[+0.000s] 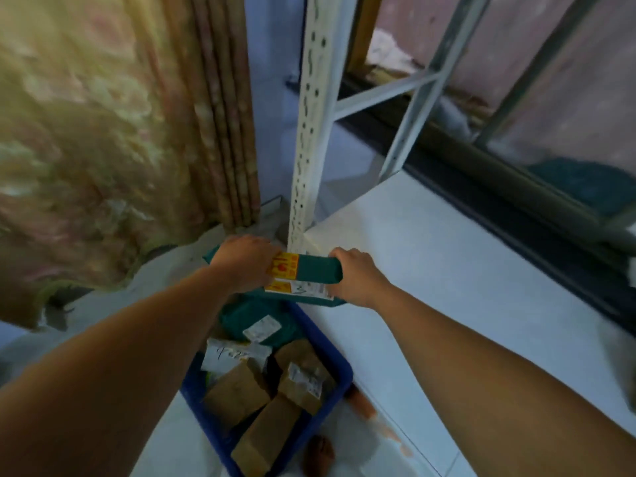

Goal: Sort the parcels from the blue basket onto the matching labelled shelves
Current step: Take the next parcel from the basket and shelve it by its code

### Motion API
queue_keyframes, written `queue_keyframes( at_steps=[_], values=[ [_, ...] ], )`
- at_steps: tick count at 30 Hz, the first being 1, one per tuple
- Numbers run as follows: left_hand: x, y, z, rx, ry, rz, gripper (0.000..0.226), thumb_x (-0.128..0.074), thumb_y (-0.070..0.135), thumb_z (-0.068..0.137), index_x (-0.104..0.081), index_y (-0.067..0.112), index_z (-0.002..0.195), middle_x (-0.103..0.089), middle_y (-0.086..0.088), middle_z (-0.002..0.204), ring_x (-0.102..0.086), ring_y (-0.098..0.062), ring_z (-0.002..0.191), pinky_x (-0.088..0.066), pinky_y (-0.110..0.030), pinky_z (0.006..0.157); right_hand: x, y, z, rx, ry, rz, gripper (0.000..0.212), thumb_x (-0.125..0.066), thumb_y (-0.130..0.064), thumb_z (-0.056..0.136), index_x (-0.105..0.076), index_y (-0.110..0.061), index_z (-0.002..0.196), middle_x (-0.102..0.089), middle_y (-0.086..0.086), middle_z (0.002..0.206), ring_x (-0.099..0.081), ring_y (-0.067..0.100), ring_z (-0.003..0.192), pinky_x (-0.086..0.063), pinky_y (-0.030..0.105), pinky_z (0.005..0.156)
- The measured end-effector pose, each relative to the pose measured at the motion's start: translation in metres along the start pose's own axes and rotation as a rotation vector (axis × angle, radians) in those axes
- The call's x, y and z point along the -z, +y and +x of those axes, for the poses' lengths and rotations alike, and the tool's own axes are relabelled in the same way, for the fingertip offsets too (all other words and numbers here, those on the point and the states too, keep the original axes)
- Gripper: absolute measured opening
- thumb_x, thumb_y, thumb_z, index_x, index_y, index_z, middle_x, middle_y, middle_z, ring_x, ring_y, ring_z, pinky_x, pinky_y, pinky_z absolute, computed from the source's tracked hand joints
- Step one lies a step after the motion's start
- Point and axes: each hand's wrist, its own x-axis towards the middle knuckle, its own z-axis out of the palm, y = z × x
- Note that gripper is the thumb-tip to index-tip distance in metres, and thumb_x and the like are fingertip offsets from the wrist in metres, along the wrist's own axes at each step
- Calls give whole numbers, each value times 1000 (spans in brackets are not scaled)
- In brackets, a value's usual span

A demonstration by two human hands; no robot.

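Both hands [245, 261] [354, 275] gripping green parcel [318, 270]

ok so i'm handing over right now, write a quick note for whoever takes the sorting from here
Left grip: holds the left end of the green parcel.
Right grip: holds its right end.
The parcel is held above the far end of the blue basket, by the front corner of the white shelf.
In the basket: a green bag, a white-wrapped parcel and several brown boxes.
Done: one parcel lifted out, not yet placed.
Left: read its label, shelve it, then sort the rest. No shelf labels show in this view.
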Motion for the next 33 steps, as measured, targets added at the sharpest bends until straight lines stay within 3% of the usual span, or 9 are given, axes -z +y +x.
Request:
queue_keyframes(
  at_steps=[5,10,14,18,24,30,33],
  values=[
    [48,14,-14,-158,18,-21,50,-64,38,83,-49,28,129,-55,0,123,-52,-20,113,-45,-33,88,26,-11,-51,-137,178,-152,51,-63,-32,82,-45,-24,129,-51,9,121,-41,30,119,-42,40,91],
    [69,34,-34,-339,16,-1,45,-65,40,85,-51,25,125,-57,-2,117,-53,-18,106,-41,-28,83,26,-19,-108,-238,243,-140,43,-58,-30,89,-44,-21,129,-58,9,118,-47,28,112,-40,38,86],
    [86,76,-37,-449,-20,34,51,-66,40,84,-47,26,129,-54,0,115,-52,-18,105,-45,-33,89,45,0,-167,-351,264,-119,40,-58,-33,89,-46,-28,127,-61,3,114,-48,23,108,-38,40,91],
    [104,146,-41,-568,-29,46,58,-73,39,77,-46,27,127,-56,0,112,-51,-15,98,-45,-33,87,64,34,-233,-462,340,175,36,-64,-24,85,-49,-31,117,-62,0,114,-57,20,98,-51,39,89],
    [111,268,-54,-660,74,167,72,-67,33,81,-30,29,142,-54,-5,122,-52,-21,109,-47,-36,86,63,111,-340,-653,466,238,37,-63,-20,86,-47,-29,119,-63,1,112,-60,20,99,-55,36,86],
    [87,405,-74,-631,69,239,46,-59,25,84,-45,23,128,-52,-3,116,-50,-21,106,-47,-35,83,35,207,-438,-855,549,280,48,-54,-19,86,-40,-39,127,-62,4,107,-62,26,96,-59,38,79],
    [69,472,-87,-629,86,315,42,-57,24,83,-47,23,124,-53,-1,114,-51,-20,104,-45,-31,76,25,255,-485,-903,514,154,45,-50,-22,90,-38,-37,131,-58,7,109,-55,26,102,-53,39,86]
  ],
)
